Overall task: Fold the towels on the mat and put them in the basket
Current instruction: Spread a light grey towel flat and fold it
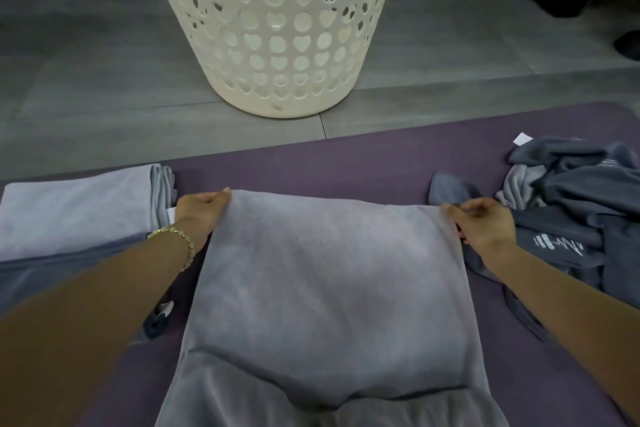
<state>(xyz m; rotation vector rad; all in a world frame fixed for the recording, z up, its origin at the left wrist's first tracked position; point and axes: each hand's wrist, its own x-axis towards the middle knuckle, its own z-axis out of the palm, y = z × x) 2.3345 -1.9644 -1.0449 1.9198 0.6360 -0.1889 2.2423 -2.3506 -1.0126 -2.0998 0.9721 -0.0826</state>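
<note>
Pinching the far left corner of the light grey towel [329, 288] with the left hand [199, 210], the far right corner with the right hand [483, 224]. Spread on the purple mat [311, 166], nearer than the white basket [277, 28].

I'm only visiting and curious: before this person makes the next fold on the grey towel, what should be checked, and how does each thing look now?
1. Left hand pinching the light grey towel at its far corner: ok.
2. Right hand pinching the other far corner: ok.
3. Far edge level between the hands: ok.
4. Near end flat: not ok, it is rumpled.
5. Crumpled pile apart from the towel: not ok, it lies against the right edge.
6. Room in the basket: cannot tell, its rim is out of view.
</note>
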